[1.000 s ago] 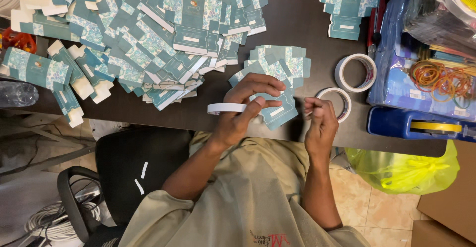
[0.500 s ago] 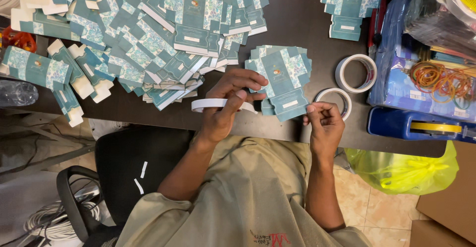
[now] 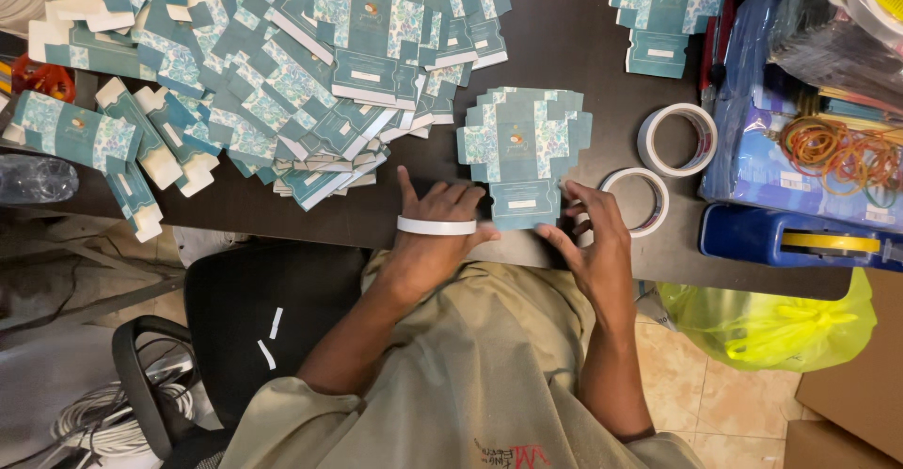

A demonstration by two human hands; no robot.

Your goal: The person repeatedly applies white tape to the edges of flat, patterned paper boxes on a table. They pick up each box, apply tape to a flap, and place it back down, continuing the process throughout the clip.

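A small stack of flat teal patterned cartons lies on the dark table in front of me. My left hand rests flat at the table's edge just left of the stack, fingers spread. A white tape roll sits around that hand like a band. My right hand is at the stack's lower right corner, its fingertips touching the bottom flap. Neither hand grips anything.
A large heap of the same cartons fills the table's left half; another small stack lies far right. Two tape rolls, a blue tape dispenser, rubber bands, a yellow bag and a black chair are around me.
My left hand came off the carton stack and now lies flat at the table edge. My right hand moved up and left to the stack's lower flap. The stack now lies straighter.
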